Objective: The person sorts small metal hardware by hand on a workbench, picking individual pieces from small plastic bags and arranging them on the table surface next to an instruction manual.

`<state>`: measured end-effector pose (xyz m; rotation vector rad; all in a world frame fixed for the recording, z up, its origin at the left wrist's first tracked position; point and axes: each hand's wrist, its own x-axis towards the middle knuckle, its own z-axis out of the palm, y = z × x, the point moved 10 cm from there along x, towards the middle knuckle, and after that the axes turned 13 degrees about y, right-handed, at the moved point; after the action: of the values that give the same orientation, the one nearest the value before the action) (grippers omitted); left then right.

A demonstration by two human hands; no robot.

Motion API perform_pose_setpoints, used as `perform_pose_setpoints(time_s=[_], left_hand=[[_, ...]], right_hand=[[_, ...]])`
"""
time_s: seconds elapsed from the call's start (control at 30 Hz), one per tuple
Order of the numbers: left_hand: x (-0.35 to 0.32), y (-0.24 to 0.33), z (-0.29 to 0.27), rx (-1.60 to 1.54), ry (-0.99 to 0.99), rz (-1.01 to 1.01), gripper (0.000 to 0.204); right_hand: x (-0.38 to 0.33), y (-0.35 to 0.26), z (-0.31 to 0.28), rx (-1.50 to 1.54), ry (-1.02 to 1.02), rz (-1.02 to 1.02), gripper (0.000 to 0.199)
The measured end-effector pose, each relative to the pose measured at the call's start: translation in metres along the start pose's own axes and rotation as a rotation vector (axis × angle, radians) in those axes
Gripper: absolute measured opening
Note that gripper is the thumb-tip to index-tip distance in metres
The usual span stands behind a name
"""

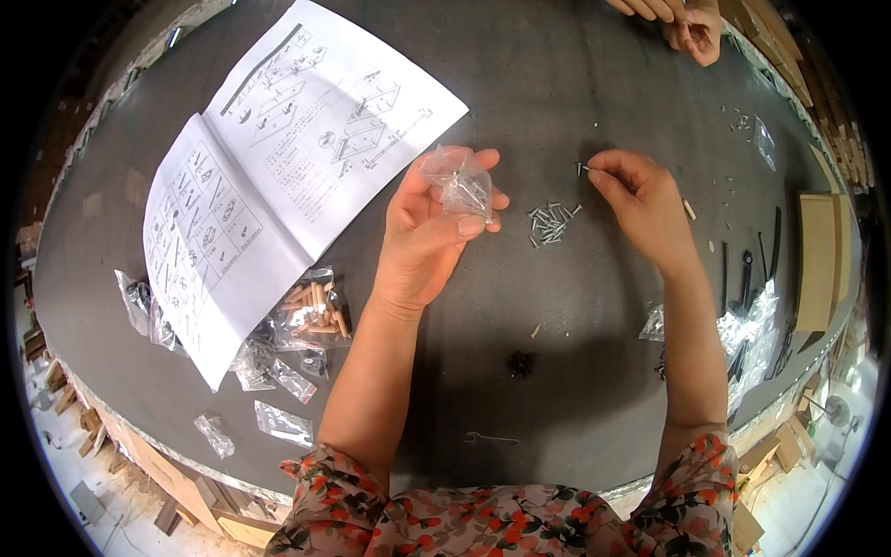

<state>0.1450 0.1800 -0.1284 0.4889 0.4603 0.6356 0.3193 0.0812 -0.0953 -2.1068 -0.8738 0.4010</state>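
My left hand [429, 223] is closed on a small clear plastic bag [461, 190] with a few silvery screws inside. Between the fingertips of my right hand [640, 197] a small screw [581, 168] is pinched. On the dark table between my two hands lies a loose pile of silvery screws [551, 225]. Nearer to me is a little heap of small black pieces [522, 364], too small to make out. A small open-ended wrench [491, 439] lies close to the table's near edge.
An open instruction booklet [306, 139] spreads over the left. Beside it are a bag of wooden dowels [317, 308] and several clear bags [284, 424]. At the right are black rods [746, 278], clear wrapping [752, 325] and a cardboard box [819, 265]. Another person's hands [691, 28] show far right.
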Motion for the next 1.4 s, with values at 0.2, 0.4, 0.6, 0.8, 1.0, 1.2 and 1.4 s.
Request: perform_pose_setpoints(time_s=[0.2,0.4,0.6,0.8,1.0,1.2,1.4], left_hand=[[0.000,0.000,0.001,-0.001,-0.010,0.006,0.052],[0.000,0.000,0.001,0.011,-0.001,0.020,0.053],[0.000,0.002,0.000,0.032,0.008,0.039,0.055],[0.000,0.002,0.002,0.016,-0.014,0.046,0.054],[0.000,0.001,0.000,0.023,-0.009,0.054,0.053],[-0.003,0.004,0.000,0.033,0.070,0.039,0.049],[-0.047,0.007,0.005,0.085,0.154,-0.027,0.049]], right_hand=[[0.003,-0.013,0.001,-0.084,0.037,-0.120,0.016],[0.003,-0.015,0.004,-0.097,-0.051,-0.091,0.020],[0.005,-0.040,0.007,-0.157,-0.090,-0.341,0.018],[0.005,-0.034,0.007,-0.155,-0.116,-0.306,0.011],[-0.009,-0.033,0.002,-0.162,-0.047,-0.281,0.009],[-0.025,-0.040,0.005,-0.122,-0.032,-0.367,0.012],[-0.027,0.011,-0.013,0.070,0.129,0.067,0.020]])
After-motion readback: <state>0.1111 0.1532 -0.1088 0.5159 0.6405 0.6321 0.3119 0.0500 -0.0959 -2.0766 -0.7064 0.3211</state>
